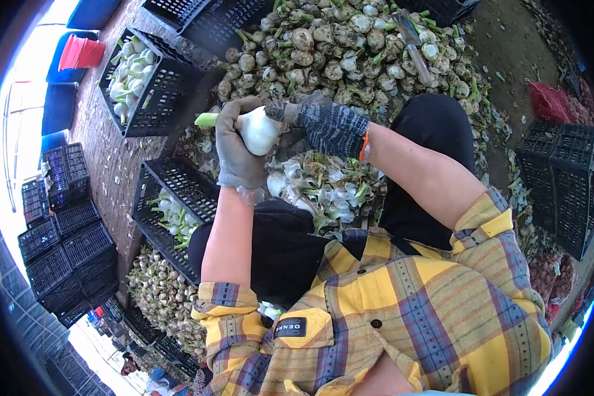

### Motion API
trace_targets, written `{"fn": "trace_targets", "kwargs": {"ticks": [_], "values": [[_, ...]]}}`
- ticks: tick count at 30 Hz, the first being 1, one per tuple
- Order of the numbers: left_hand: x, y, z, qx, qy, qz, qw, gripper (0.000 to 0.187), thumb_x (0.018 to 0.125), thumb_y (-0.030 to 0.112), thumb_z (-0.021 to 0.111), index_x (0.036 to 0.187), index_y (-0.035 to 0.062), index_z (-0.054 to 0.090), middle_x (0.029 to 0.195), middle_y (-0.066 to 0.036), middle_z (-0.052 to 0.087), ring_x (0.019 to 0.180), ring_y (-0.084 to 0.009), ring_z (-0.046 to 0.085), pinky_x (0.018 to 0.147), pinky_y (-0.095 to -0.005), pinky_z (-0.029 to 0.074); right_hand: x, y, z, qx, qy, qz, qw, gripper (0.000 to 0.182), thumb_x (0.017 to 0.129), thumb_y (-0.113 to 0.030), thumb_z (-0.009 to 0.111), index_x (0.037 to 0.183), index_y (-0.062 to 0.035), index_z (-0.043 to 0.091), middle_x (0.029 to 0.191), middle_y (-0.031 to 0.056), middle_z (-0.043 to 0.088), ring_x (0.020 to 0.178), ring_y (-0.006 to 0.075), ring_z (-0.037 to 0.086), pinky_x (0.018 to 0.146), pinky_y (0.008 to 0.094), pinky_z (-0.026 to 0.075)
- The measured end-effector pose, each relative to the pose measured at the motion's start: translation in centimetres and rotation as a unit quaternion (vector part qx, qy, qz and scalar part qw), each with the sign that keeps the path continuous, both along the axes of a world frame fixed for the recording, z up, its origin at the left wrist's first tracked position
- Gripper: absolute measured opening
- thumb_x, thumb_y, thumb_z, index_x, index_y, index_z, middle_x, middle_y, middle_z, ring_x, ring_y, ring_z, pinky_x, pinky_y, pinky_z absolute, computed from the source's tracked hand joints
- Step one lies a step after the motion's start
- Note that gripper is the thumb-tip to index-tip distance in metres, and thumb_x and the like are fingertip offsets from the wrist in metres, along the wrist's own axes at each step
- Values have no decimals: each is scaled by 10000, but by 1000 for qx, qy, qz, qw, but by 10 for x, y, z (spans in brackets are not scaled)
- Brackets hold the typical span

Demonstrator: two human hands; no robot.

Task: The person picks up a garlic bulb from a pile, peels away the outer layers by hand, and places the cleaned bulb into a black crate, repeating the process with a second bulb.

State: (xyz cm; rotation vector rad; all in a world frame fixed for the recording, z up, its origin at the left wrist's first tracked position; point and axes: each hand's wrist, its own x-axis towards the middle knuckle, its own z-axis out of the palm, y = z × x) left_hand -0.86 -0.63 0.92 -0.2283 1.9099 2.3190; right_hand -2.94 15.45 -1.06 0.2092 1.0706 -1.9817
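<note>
A white, peeled garlic bulb (259,131) with a short green stem sits in my left hand (239,148), which wears a grey glove. The fingers wrap around it, and the stem points out to the left. My right hand (323,125), in a dark speckled knit glove with an orange cuff, presses its fingers against the bulb's right side. Part of those fingers is hidden. Ahead of both hands rises a heap of soil-stained garlic (323,53). On it lies a knife (412,53). Peeled skins (336,191) cover the ground below my hands.
A black crate (155,99) of white bulbs stands at upper left, another crate (178,185) beside my left knee. Stacked black crates (69,251) are at far left, more crates (558,178) at right. A red bucket (81,53) stands upper left. More garlic (158,290) lies lower left.
</note>
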Motion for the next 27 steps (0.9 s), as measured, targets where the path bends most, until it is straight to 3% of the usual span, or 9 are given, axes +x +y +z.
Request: {"fn": "trace_targets", "kwargs": {"ticks": [4, 6, 12, 15, 19, 22, 23, 26, 27], "values": [[-4, -6, -12, -4, -4, 6, 1000, 136, 836, 5, 534, 967, 24, 565, 954, -64, 590, 865, -152, 591, 774, -285, 523, 6, 4, 0, -26, 157, 1, 987, 355, 860, -197, 616, 1136, 15, 547, 981, 110, 627, 817, 168, 642, 724, 283, 547], [-3, -2, -11, 94, -42, 35, 994, 140, 833, -2, 537, 967, 25, 564, 961, -66, 592, 876, -158, 597, 775, -290, 525, 6, 4, 4, -39, 80, -8, 996, 356, 870, -238, 604, 1102, 28, 556, 984, 116, 622, 818, 173, 642, 741, 277, 542], [-11, -14, -19, 177, -86, 39, 980, 164, 884, 121, 479, 936, -10, 564, 926, -108, 611, 894, -213, 614, 778, -324, 531, 10, 2, -8, 43, 267, -46, 962, 270, 851, -130, 601, 1067, 23, 550, 948, 116, 626, 785, 172, 649, 709, 289, 551], [-13, -13, -14, 296, -161, 65, 939, 249, 889, 195, 455, 902, -25, 571, 897, -140, 618, 850, -238, 625, 769, -360, 537, 9, 7, 9, 117, 235, 10, 965, 173, 816, -126, 616, 929, 5, 621, 802, 92, 652, 706, 129, 611, 624, 294, 505], [-9, -8, -20, 258, -132, 80, 954, 297, 879, 244, 459, 901, -25, 584, 928, -172, 630, 836, -292, 630, 760, -398, 536, 10, 9, 4, 143, 270, 88, 948, 170, 786, -126, 596, 913, -22, 640, 743, 109, 663, 657, 154, 639, 617, 300, 508], [-11, -8, -13, 297, -136, 96, 940, 319, 877, 265, 452, 906, -22, 588, 935, -183, 635, 845, -317, 628, 770, -431, 532, 25, 5, -3, 138, 422, 210, 871, 188, 765, -111, 588, 925, -32, 647, 731, 86, 665, 641, 145, 640, 628, 305, 512], [-16, -18, -14, 330, -154, 71, 928, 335, 872, 290, 449, 905, -11, 593, 924, -189, 641, 832, -333, 628, 758, -468, 532, 35, 2, -1, 127, 383, 250, 880, 208, 745, -117, 601, 928, -29, 649, 735, 115, 662, 655, 200, 647, 647, 336, 516], [-16, -20, -12, 351, -193, 129, 907, 347, 867, 309, 452, 917, -2, 599, 899, -184, 645, 817, -328, 631, 747, -466, 534, 32, 6, 3, 281, 525, 248, 764, 240, 735, -150, 618, 936, -23, 651, 753, 153, 657, 722, 285, 645, 701, 369, 510], [-14, -16, -12, 334, -169, 116, 920, 328, 865, 300, 459, 921, 10, 603, 890, -168, 646, 804, -308, 636, 747, -432, 537, 22, 12, 6, 320, 522, 256, 748, 326, 742, -206, 634, 1030, -53, 637, 894, 185, 646, 886, 341, 610, 792, 386, 483]]}}
